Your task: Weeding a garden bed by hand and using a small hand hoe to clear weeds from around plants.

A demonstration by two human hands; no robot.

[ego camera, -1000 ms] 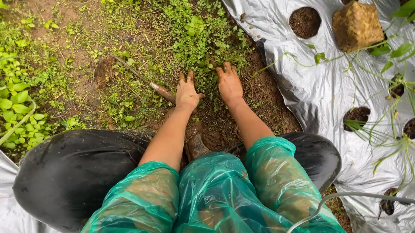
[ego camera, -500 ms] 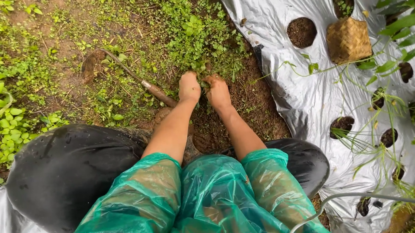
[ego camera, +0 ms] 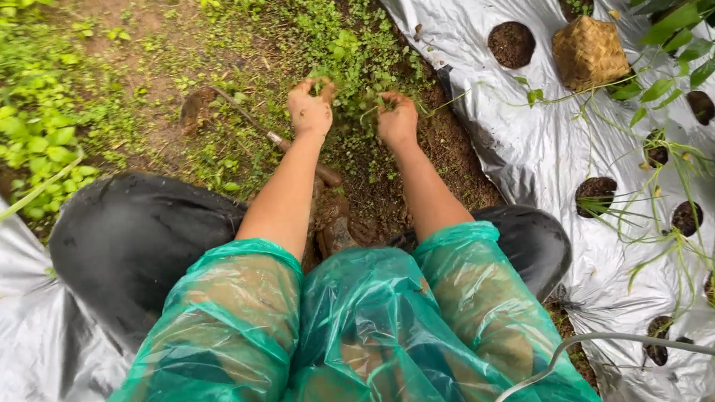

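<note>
Left fingers: I see the fingers of my muddy left hand [ego camera: 310, 109] curled in tight on a small clump of little green weeds [ego camera: 363, 81]. The thumb and finger tips pinch the top of the clump.
Right fingers: The fingers of my muddy right hand [ego camera: 397, 121] are curled in too, and closed on thin green stems from the same weed patch.
Weeds: The low green weeds grow in the wet brown dirt path [ego camera: 435, 157], between my two hands and just past them, close to the left edge of the shiny silver plastic sheet [ego camera: 541, 152].
Tool: A long thin tool with a brown wooden handle [ego camera: 280, 141] lies on the dirt path, slanted. It passes just under my left wrist. I cannot tell if it touches my arm.
Arms: Both bare arms reach forward out of see-through green plastic raincoat sleeves [ego camera: 239, 321].
Knees: My dark wet trouser knees [ego camera: 136, 244] stick out on both sides of the arms, low over the dirt.
Sheet: The silver sheet covers the ground on the right. It has round holes with dark soil [ego camera: 510, 44] in them. Thin green plants [ego camera: 631, 222] grow out of some holes.
Basket: A small woven tan basket [ego camera: 589, 52] sits on the sheet near its top edge, well away from my hands.
Left side: Bigger round green leaves [ego camera: 29, 137] grow at the far left of the path, next to another bit of silver plastic [ego camera: 3, 339].
</note>
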